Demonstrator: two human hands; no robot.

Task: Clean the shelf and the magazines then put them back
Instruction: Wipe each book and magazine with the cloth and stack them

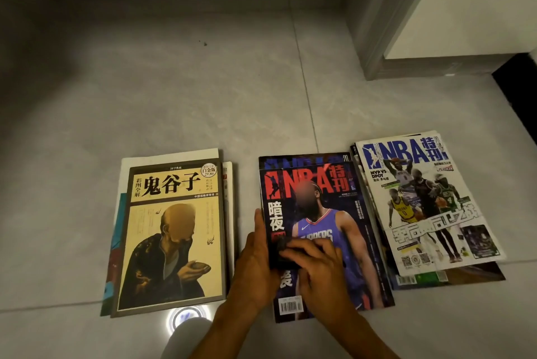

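Note:
Three piles of magazines lie on the tiled floor. The middle pile is topped by a dark NBA magazine (334,230) showing a player in a blue jersey. My left hand (254,267) grips that magazine's left edge, thumb lying along the cover's side. My right hand (319,270) holds a small dark cloth (280,246) and presses it on the lower left of the cover. To the left lies a yellow book (174,230) with black Chinese characters, on top of other magazines. At the right is a white NBA magazine (421,201) on its own slanted pile.
Grey floor tiles (189,97) stretch away beyond the piles. A grey frame with a white panel (436,9) stands at the upper right, with a dark gap beside it. A round light reflection (187,316) shines on the floor near my arms.

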